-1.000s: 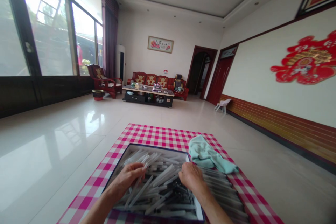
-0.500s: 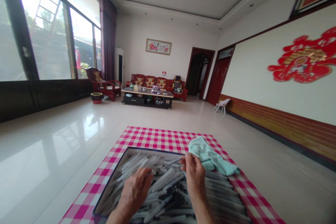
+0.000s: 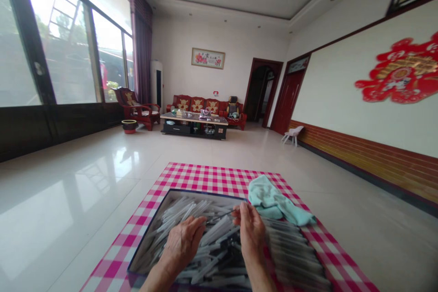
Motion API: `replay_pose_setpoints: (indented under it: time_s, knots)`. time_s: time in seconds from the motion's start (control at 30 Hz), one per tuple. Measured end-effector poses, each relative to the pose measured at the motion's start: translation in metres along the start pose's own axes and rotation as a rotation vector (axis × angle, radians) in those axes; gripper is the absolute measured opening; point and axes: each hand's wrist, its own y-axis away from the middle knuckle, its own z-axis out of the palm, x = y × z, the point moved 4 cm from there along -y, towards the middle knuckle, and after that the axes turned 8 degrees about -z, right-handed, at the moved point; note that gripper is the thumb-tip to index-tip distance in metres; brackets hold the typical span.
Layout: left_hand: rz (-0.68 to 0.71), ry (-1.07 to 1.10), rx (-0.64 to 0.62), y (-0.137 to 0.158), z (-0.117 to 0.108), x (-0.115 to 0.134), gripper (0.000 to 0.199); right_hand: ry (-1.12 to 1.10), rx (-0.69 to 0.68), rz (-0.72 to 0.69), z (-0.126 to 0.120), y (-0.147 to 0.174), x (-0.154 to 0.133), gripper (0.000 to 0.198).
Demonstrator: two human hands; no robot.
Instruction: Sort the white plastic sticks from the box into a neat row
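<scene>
Pink-and-white checks cover the worktop, on which stands a shallow box of loose translucent tubes and small dark parts; above them a thin dark rod slants between the two hands; the right hand pinches one end in its fingers; the left hand meets the other, its fingers narrowed, their grip hidden; rightward lie a teal cloth and a blurred row of pen-like sticks.
</scene>
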Motion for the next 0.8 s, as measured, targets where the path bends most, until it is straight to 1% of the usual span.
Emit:
replay_pose_setpoints:
  time_s: [0.13, 0.3, 0.37, 0.47, 0.57, 0.67, 0.73, 0.8]
  knots:
    - [0.018, 0.008, -0.015, 0.001, 0.000, 0.002, 0.027, 0.038, -0.043, -0.002, 0.002, 0.003, -0.002, 0.038]
    - [0.056, 0.017, -0.025, 0.001, 0.001, 0.003, 0.027, 0.050, -0.156, -0.011, 0.011, 0.011, -0.008, 0.034]
    - [0.072, 0.034, -0.005, 0.001, 0.000, 0.003, 0.028, 0.037, -0.194, 0.026, 0.016, 0.014, -0.008, 0.035]
    - [0.095, 0.056, 0.011, 0.001, 0.000, 0.003, 0.029, -0.043, -0.233, 0.111, 0.022, 0.018, -0.005, 0.036]
    - [0.103, 0.071, 0.023, 0.001, 0.001, 0.003, 0.029, -0.075, -0.296, 0.136, 0.027, 0.022, -0.005, 0.033]
    - [0.104, 0.088, 0.038, 0.001, 0.001, 0.002, 0.029, 0.021, -0.402, 0.082, 0.032, 0.027, -0.010, 0.028]
    - [0.099, 0.091, 0.029, 0.001, 0.000, 0.002, 0.030, 0.120, -0.471, 0.001, 0.035, 0.030, -0.015, 0.028]
    - [0.096, 0.094, 0.017, 0.001, 0.000, 0.002, 0.030, 0.207, -0.531, -0.107, 0.037, 0.033, -0.018, 0.028]
